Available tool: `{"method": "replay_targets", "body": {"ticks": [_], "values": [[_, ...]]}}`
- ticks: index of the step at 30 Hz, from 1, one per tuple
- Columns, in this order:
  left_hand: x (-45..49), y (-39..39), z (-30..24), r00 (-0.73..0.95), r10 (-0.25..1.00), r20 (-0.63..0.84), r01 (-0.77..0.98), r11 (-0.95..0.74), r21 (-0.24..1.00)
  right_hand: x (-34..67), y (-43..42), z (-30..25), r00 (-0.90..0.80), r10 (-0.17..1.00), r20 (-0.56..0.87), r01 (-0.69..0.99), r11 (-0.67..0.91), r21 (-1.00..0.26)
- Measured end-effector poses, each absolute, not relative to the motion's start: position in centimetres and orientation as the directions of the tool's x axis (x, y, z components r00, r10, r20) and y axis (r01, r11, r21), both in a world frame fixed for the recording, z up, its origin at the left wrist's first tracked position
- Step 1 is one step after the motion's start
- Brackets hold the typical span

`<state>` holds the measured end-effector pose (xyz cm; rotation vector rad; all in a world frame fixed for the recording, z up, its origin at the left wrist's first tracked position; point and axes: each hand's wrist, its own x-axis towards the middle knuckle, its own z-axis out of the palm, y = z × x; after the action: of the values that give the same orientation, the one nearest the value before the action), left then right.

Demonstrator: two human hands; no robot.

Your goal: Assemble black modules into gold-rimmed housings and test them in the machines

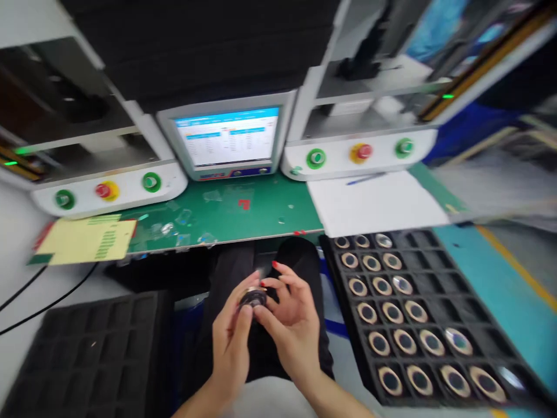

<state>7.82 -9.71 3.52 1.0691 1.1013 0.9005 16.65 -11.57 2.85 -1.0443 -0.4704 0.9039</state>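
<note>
Round dark part (253,297), one, with a paler rim: held before the person's lap, on the near side of the monitor (226,139) and slightly right of its centre line. Left hand (231,328): closed around the part, thumb on the near edge, fingers behind. Right hand (290,319): half open, fingers bent and spread, thumb and forefinger at the part's right edge; whether it grips cannot be told. Black tray (145,348), compartmented: near side, left of the monitor, one small pale speck on it. Second black tray (369,383), compartmented: near side, right of the monitor, rows of round pieces (393,312) with pale rims and dark centres in its left-hand columns, several glinting. Green tabletop (270,217): running beneath and in front of the monitor. Yellow card (87,239), green-printed: on the tabletop, well left of the monitor. Clear plastic scraps (183,217): scattered in front of the monitor, mostly to its left. White paper (374,206): right of the monitor, a blue pen (365,179) lying along its far edge. Control panels, two, flanking the monitor: left panel (126,200) and right panel (339,159), each with two green buttons and a red one on yellow between. Dark panel (204,52), large: above the monitor.
</note>
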Motion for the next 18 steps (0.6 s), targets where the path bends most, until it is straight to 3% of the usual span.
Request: {"method": "replay_targets", "body": {"ticks": [3,5,7,8,11,13,18], "values": [[8.6,-9.2,2.6,0.288,0.923,-0.254,0.084,0.240,0.967,18.8,-11.9,1.7,0.591,0.804,-0.069,-0.384,0.206,-0.900],[9.3,-8.6,1.9,0.327,0.910,-0.255,0.171,0.208,0.963,22.1,-12.6,-0.1,0.723,0.691,0.006,-0.142,0.157,-0.977],[9.7,-8.1,1.2,0.358,0.896,-0.262,0.232,0.186,0.955,27.1,-14.4,-2.6,0.849,0.506,0.156,0.200,-0.034,-0.979],[9.8,-7.8,0.8,0.370,0.889,-0.268,0.264,0.176,0.948,30.0,-15.5,-4.0,0.883,0.423,0.205,0.279,-0.120,-0.953],[9.5,-7.0,-0.4,0.392,0.871,-0.296,0.366,0.148,0.919,39.1,-19.7,-8.2,0.935,0.235,0.265,0.332,-0.320,-0.887],[9.4,-6.6,-1.2,0.404,0.863,-0.303,0.410,0.125,0.904,44.2,-22.3,-10.6,0.948,0.171,0.268,0.318,-0.453,-0.833],[10.1,-6.3,-2.3,0.430,0.863,-0.265,0.431,0.061,0.900,50.7,-25.8,-14.7,0.960,0.200,0.197,0.280,-0.682,-0.675]]}}
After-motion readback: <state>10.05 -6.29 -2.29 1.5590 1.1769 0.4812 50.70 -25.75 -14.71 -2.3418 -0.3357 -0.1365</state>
